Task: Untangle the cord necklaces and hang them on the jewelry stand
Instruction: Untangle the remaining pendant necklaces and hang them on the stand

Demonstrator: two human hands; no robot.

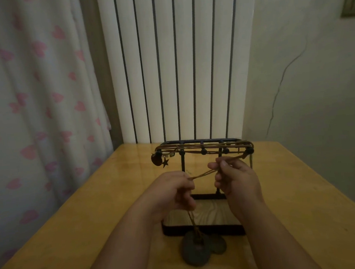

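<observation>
Leftmost, a curtain (33, 124) with pink hearts hung beside the wooden tabletop (89, 215). On the black jewelry stand (183, 165), brown cord necklaces (194, 149) were strung in crossing strands along the top bar (202, 141), a dark round pendant (156, 159) and a star charm (165, 162) dangling at its left end. The left hand (172, 190) pinched a tan cord (203, 173) in a closed grip. Below it the cord dropped to grey stone pendants (195, 251) just before the stand's wood-grain base tray (212, 214). The cord ran taut to the right hand (237, 176), whose fingers curled round it, then up to the bar's right end.
</observation>
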